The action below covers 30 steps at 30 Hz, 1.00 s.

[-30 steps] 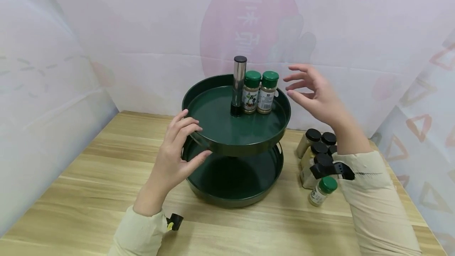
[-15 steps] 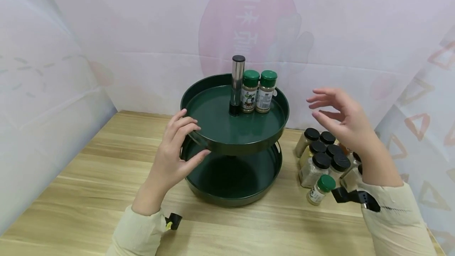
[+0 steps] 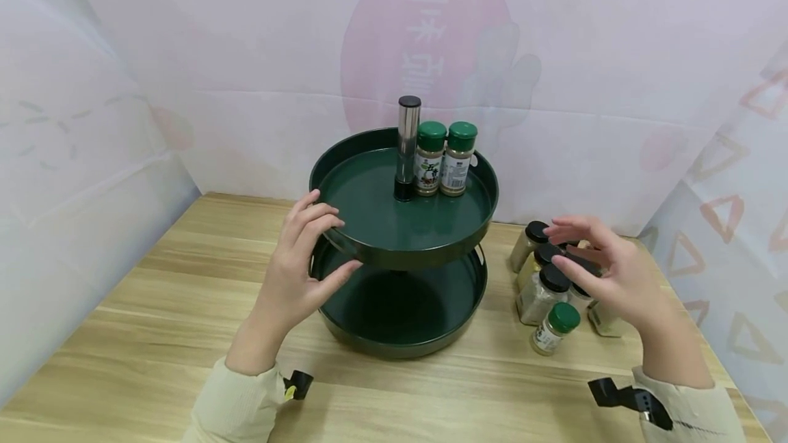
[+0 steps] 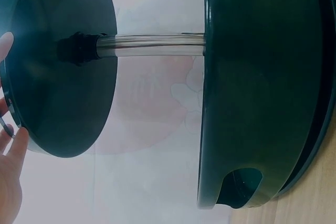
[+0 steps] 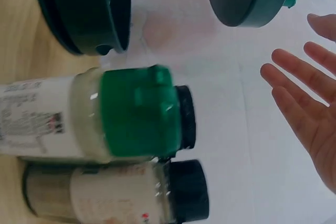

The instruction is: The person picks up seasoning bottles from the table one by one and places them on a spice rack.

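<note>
A dark green two-tier round tray (image 3: pixel 403 232) stands on the table, with a metal post rising from its upper tier. My left hand (image 3: pixel 295 265) holds the left edge of that tier, fingers at the rim and thumb low against the outer wall; in the left wrist view its fingertips are at the tier's edge. Two green-capped spice jars (image 3: pixel 455 159) stand upright beside the post. My right hand (image 3: pixel 615 275) hovers over the black-capped jars (image 3: pixel 544 292) at the right, fingers loosely bent and holding nothing. In front of these stands a green-capped jar (image 3: pixel 554 328), large in the right wrist view.
The black-capped jars are packed close together near the right edge of the wooden table (image 3: pixel 185 306); my right hand hides some of them. A pale printed sheet (image 3: pixel 271 53) hangs behind the table and along both sides.
My right hand has moved away from the two jars on the upper tier, rightward and down to the jar group. The left hand has kept its place at the tray's edge.
</note>
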Motion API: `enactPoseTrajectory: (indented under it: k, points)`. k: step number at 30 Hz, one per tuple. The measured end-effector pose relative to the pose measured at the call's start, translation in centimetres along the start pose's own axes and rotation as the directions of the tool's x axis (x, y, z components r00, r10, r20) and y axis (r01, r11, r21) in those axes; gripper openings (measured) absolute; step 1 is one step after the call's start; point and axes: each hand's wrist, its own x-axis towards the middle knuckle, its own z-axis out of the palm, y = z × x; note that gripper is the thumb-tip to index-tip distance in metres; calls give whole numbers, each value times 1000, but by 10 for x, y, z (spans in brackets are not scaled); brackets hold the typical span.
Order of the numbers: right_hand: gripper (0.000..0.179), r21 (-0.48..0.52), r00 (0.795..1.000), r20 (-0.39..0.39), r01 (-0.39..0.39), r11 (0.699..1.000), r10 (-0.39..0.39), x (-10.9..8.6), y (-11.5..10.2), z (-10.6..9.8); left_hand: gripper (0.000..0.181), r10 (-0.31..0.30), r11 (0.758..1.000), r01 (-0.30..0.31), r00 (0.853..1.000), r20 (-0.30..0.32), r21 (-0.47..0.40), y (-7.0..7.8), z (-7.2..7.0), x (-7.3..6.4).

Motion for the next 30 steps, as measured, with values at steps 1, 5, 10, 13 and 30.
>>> enactPoseTrajectory:
  k: [1, 5, 10, 13, 30]
  points:
    - [58, -4, 1000, -6, 5, 1000, -5, -4, 2, 1, 54, 2, 1000, -2, 1000, -1, -1, 0, 0, 0]
    - [54, 1, 1000, -8, 13, 1000, -13, -18, 8, 2, 54, 8, 1000, -8, 1000, -3, -3, 0, 1, 1]
    - [44, 29, 997, 22, -72, 997, 71, -37, 14, 3, 53, 10, 1000, -10, 1000, -4, -9, 0, 2, 3]
    - [40, 67, 992, 47, -119, 991, 116, -47, 16, 5, 53, 10, 1000, -10, 1000, -7, -9, 1, 1, 2]
    - [44, 47, 988, 54, -147, 988, 145, -81, 29, 11, 53, 20, 1000, -20, 1000, -14, 0, 1, 1, 2]
